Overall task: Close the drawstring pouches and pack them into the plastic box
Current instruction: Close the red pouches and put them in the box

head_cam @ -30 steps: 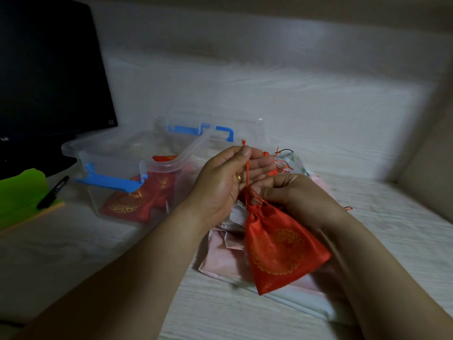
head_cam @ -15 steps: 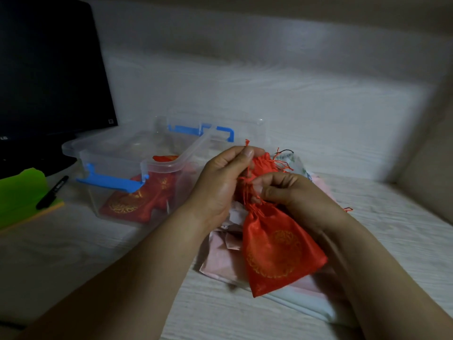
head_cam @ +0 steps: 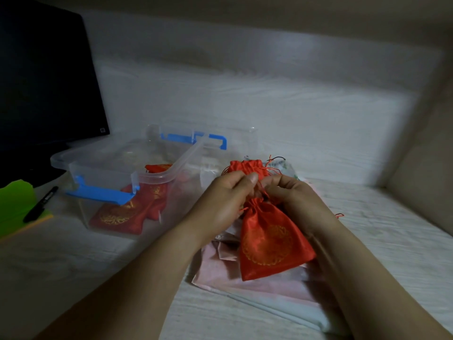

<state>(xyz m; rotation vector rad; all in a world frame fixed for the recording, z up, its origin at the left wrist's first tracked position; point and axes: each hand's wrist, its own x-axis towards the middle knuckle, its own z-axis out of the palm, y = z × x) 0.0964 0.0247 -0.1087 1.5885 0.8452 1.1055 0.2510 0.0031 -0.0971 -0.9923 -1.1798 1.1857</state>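
Observation:
A red drawstring pouch [head_cam: 272, 244] with a gold round pattern hangs in front of me, its neck gathered. My left hand [head_cam: 225, 200] and my right hand [head_cam: 291, 197] meet just above that neck, each pinching the red cord there. Behind the hands another red pouch [head_cam: 245, 166] lies on the pile with loose cords. The clear plastic box [head_cam: 117, 168] with blue latches stands open to the left. Red pouches [head_cam: 127, 212] with gold print lie inside it.
Pale pink and white pouches [head_cam: 220, 271] lie flat under the hands. A black monitor [head_cam: 44, 77] stands at the far left. A green pad [head_cam: 14, 204] with a black pen [head_cam: 40, 204] lies beside it. Walls enclose the white surface at the back and right.
My left hand came down from its raised position with the cord. Both hands now meet at the pouch's neck, and the red pouch behind them has come into sight.

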